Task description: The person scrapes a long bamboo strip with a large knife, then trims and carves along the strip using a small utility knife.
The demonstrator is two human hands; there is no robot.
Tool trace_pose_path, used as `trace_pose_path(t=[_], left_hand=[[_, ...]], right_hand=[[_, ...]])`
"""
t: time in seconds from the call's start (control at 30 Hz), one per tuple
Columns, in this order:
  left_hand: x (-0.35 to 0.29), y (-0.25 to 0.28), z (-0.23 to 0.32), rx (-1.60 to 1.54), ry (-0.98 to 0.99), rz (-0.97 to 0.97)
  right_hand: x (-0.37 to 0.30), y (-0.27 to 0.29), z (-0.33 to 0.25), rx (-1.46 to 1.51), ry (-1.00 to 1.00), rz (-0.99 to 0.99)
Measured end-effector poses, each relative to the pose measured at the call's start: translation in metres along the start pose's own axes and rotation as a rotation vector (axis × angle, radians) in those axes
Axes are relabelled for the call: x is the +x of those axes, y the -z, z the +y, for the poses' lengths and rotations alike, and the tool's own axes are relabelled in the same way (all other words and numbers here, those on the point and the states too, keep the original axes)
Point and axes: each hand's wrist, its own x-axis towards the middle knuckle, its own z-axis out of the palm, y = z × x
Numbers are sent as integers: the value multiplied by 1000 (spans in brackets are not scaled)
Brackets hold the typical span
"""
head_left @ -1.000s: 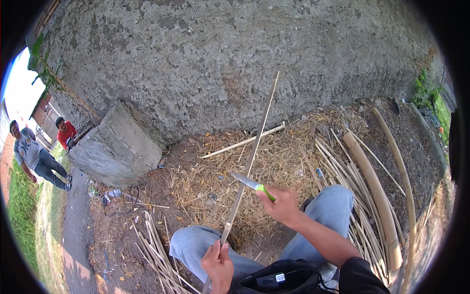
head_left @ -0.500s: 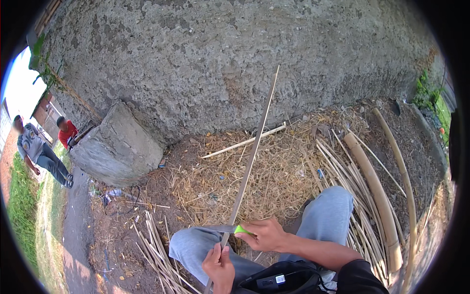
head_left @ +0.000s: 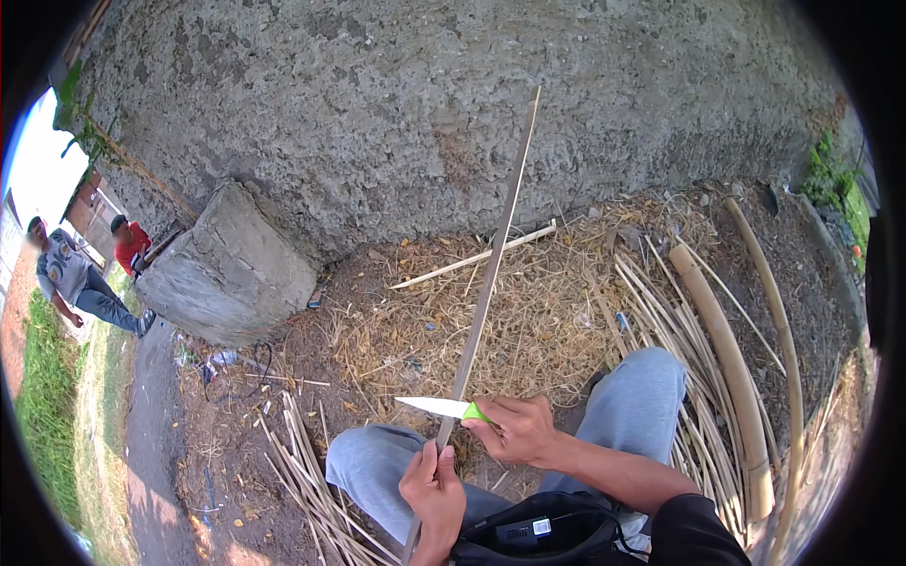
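Note:
A long, thin bamboo strip (head_left: 493, 269) slants up and away from my lap, its far tip in front of the wall. Low on it, my left hand (head_left: 434, 491) pinches the strip between thumb and fingers. My right hand (head_left: 517, 429) is wrapped round the bright green handle of a knife (head_left: 432, 406). The blade points left and crosses the strip just above my left hand; its flat side catches the light. My knees in grey-blue trousers (head_left: 630, 406) are on either side of the work.
Bamboo strips lie in a pile at left (head_left: 311, 472) and another at right (head_left: 694, 415), beside a thick bamboo pole (head_left: 725, 377). Shavings (head_left: 528, 330) cover the ground before a rough wall (head_left: 396, 123). A concrete block (head_left: 231, 269) stands left, near two people (head_left: 80, 278).
The knife blade has turned, now showing its bright flat side. Both hands have shifted slightly to the right, and the strip's far tip has risen in the view.

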Motion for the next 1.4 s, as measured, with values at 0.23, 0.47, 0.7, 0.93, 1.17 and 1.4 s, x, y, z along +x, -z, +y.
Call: trace_pose_path(t=[0.23,0.47,0.7,0.93,1.17,1.4], left_hand=[[3,5,2,-12,58,-32],[2,9,4,-23,82,-35],[1,10,-2,39,36,-22],[-2,11,-3,-24,21,-10],[-8,21,-3,5,28,-36],[-16,31,-7,44,48,-42]], right_hand=[[4,2,8,-69,4,44],[7,3,5,-117,24,10],[15,7,5,-129,-140,55],[25,15,10,-139,-227,152],[25,10,23,-93,-110,148],[27,10,34,-76,-182,173]])
